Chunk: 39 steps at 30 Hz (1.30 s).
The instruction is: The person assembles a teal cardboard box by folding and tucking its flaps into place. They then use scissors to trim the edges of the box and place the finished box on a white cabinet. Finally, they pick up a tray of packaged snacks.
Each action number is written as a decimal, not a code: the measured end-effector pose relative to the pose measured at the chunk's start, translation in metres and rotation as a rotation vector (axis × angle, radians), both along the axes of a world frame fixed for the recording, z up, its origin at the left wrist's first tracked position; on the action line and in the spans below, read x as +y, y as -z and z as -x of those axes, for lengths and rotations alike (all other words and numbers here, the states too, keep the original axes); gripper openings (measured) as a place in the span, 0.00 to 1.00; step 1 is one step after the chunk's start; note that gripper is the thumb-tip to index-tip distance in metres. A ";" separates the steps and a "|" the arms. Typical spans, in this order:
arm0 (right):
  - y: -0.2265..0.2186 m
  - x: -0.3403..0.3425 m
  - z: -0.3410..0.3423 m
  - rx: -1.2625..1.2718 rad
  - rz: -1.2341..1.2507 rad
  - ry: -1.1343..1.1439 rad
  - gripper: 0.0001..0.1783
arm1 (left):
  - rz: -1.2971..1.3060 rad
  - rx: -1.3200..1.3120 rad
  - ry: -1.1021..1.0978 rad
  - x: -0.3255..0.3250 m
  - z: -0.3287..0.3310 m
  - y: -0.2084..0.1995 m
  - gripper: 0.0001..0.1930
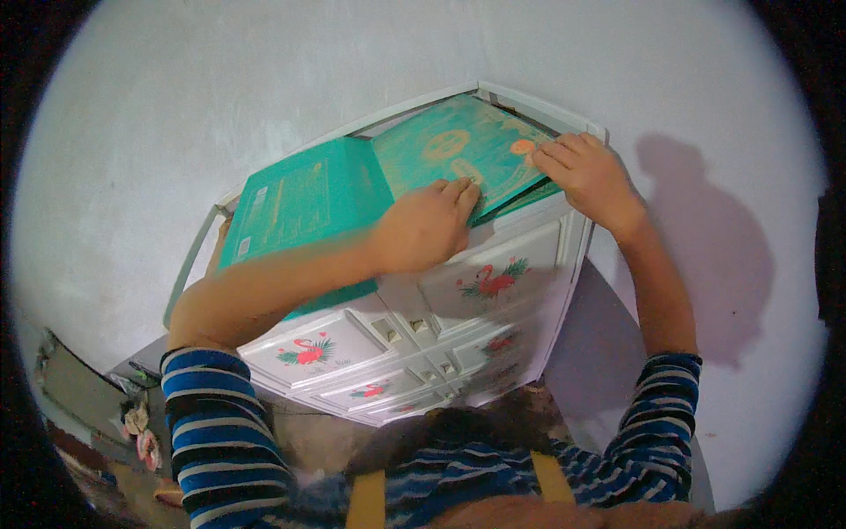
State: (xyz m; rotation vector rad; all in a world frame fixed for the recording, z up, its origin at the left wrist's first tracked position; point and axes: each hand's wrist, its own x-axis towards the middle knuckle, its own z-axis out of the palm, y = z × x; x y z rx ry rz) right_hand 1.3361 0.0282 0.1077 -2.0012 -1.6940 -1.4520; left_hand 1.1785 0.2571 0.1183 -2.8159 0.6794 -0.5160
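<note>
Green book (352,189) is laid open on top of a white drawer unit (423,326) against the wall. Its right page is pressed by the left hand (423,227), fingers together and flat; the page's far corner is held down by the right hand (589,172), fingers together

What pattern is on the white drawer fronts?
Pink flamingos with green leaves on the drawer fronts, clearest in the head view.

Part of the green book's (352,189) lower edge is covered by the left hand (423,227) and its forearm, which are smeared by motion blur. The book's corner at 1 o'clock is hidden under the right hand (589,172). The top of the white drawer cabinet (458,309) is almost wholly concealed by the book. Clutter on the floor (132,414) at 8 o'clock is cut off by the dark rim and cannot be identified. The lower drawers are screened by the person's head.
</note>
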 end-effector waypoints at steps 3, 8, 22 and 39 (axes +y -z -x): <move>0.009 -0.005 -0.005 0.039 -0.062 0.003 0.16 | -0.030 0.044 0.064 0.004 -0.015 -0.005 0.30; 0.007 -0.007 0.004 0.495 0.115 -0.050 0.16 | -0.091 0.169 0.029 0.013 -0.002 -0.009 0.30; 0.016 0.013 0.024 0.673 0.034 -0.163 0.18 | 0.076 0.031 0.047 0.029 0.053 -0.046 0.29; 0.005 0.072 0.147 0.514 -0.113 -0.245 0.20 | 1.214 -0.014 -0.766 0.027 0.352 0.283 0.13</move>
